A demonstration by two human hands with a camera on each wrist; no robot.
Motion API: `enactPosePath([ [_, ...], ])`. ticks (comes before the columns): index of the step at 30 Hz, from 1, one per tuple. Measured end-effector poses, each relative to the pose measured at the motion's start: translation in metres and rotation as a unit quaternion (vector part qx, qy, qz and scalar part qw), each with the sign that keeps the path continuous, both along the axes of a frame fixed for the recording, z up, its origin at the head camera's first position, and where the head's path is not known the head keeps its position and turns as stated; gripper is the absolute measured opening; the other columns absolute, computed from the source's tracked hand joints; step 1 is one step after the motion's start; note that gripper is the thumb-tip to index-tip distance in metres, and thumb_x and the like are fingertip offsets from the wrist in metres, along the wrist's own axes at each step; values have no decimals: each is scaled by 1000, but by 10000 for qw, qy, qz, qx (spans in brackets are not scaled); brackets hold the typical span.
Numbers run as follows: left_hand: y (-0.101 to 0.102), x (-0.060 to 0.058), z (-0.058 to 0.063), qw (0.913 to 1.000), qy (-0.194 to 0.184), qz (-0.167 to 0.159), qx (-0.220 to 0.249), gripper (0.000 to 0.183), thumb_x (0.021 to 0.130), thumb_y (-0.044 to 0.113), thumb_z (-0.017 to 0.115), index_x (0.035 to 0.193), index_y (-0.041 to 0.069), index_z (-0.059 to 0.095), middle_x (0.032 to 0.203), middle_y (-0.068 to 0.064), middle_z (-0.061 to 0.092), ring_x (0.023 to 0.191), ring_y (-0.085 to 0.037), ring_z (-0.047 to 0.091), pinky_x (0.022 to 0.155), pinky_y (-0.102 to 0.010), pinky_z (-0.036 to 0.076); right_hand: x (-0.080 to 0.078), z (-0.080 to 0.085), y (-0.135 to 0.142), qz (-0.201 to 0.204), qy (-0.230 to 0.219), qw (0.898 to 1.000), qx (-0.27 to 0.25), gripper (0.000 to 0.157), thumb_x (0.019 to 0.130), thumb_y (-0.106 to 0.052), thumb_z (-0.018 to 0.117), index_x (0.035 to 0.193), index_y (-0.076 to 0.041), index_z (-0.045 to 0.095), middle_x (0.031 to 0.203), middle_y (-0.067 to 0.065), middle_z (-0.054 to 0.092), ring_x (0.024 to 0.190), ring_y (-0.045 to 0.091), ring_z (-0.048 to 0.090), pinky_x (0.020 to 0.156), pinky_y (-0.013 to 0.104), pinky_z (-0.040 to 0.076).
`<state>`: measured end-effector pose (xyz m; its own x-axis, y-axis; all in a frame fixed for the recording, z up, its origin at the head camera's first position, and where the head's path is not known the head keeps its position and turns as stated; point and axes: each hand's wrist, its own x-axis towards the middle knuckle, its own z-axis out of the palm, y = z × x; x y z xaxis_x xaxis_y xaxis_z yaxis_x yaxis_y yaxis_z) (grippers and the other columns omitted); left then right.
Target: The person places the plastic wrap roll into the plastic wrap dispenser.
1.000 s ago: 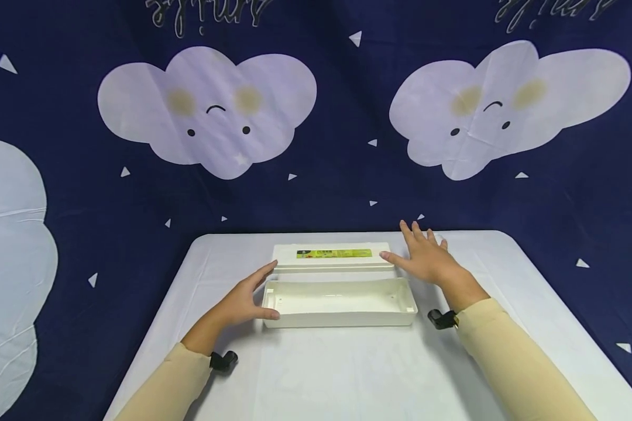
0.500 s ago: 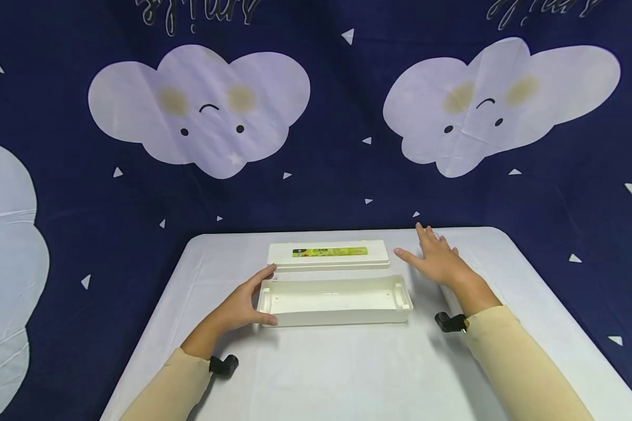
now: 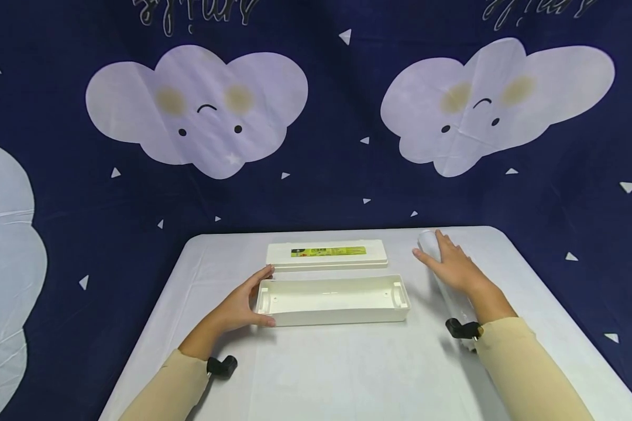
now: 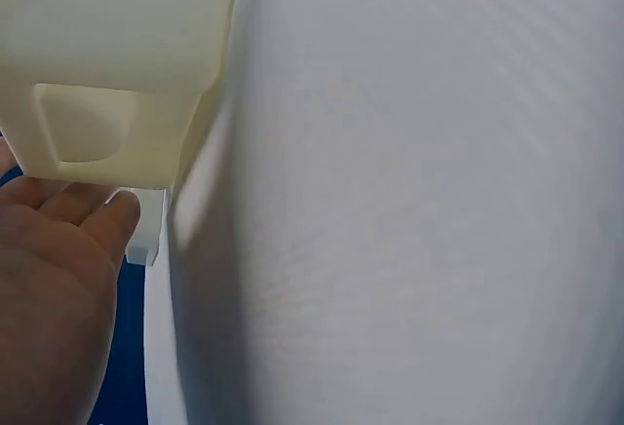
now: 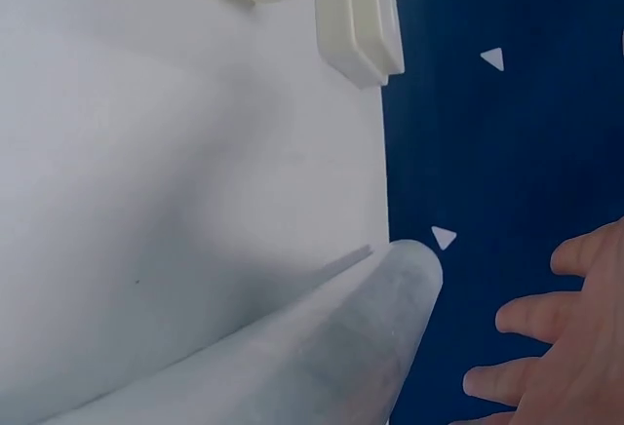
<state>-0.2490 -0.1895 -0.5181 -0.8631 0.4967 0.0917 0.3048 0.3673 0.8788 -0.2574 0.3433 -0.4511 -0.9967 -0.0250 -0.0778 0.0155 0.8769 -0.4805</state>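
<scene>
In the head view, an open white plastic box [image 3: 339, 317] lies lengthwise at the middle of the table. My left hand [image 3: 235, 304] holds its left end, thumb at the front wall and fingers at the far corner. Behind it sits the long white lid [image 3: 379, 250] with a yellow-green label. On the right lies a whitish roll [image 3: 452, 298] with a glossy, film-like surface, slanting toward me. Over its far half, my right hand [image 3: 460, 272] has its fingers spread, thumb on the roll's left side. Part of the roll is hidden by the right hand and wrist.
A white-covered table [image 3: 347, 374] with rounded far corners bears everything. Beyond its far edge hangs a dark blue curtain [image 3: 342, 117] printed with clouds and small triangles. Each wrist carries a small black camera [image 3: 222, 367].
My right hand has moved right, away from the lid's right end, and now is over the roll, more of which shows. The left hand stays at the box's end. The view has shifted slightly.
</scene>
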Motion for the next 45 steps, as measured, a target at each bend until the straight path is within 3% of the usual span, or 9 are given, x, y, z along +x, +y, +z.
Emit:
enactPosePath([
  [6, -1, 0, 0, 10000, -49, -56, 9, 131, 66, 20, 104, 169, 17, 24, 168, -13, 30, 153, -37, 29, 124, -52, 22, 5, -4, 8, -52, 62, 9995, -295, 110, 101, -77, 36, 166, 0, -8, 168, 34, 0, 150, 60, 6, 115, 77, 13],
  [17, 0, 4, 1, 10000, -37, -13, -20, 125, 72, 20, 101, 169, 12, 23, 169, -14, 29, 154, -37, 26, 123, -48, 23, 16, -16, 22, -374, -82, 9969, -690, 104, 104, -74, 32, 165, 2, -5, 164, 40, 8, 145, 65, 16, 111, 79, 23],
  [27, -1, 5, 1, 9998, -105, -81, 135, 123, 73, 16, 100, 168, 10, 23, 169, -15, 28, 154, -36, 26, 123, -45, 24, 29, -34, 24, -592, 80, 9961, -648, 111, 101, -74, 44, 164, 6, 1, 157, 47, 19, 136, 66, 36, 97, 76, 45],
  [39, -2, 6, 2, 9998, -167, -60, 112, 122, 73, 15, 99, 168, 10, 23, 169, -15, 28, 154, -36, 27, 122, -45, 25, 37, -55, 30, -591, 311, 9960, -591, 113, 99, -70, 55, 163, 10, 8, 155, 47, 27, 130, 61, 46, 96, 70, 48],
  [45, -2, 6, 1, 9999, -113, -48, 112, 122, 73, 17, 100, 168, 9, 23, 169, -16, 28, 154, -37, 28, 122, -46, 25, 40, -57, 31, -593, 385, 9958, -575, 114, 97, -70, 59, 163, 10, 10, 154, 47, 29, 126, 60, 50, 93, 68, 51],
])
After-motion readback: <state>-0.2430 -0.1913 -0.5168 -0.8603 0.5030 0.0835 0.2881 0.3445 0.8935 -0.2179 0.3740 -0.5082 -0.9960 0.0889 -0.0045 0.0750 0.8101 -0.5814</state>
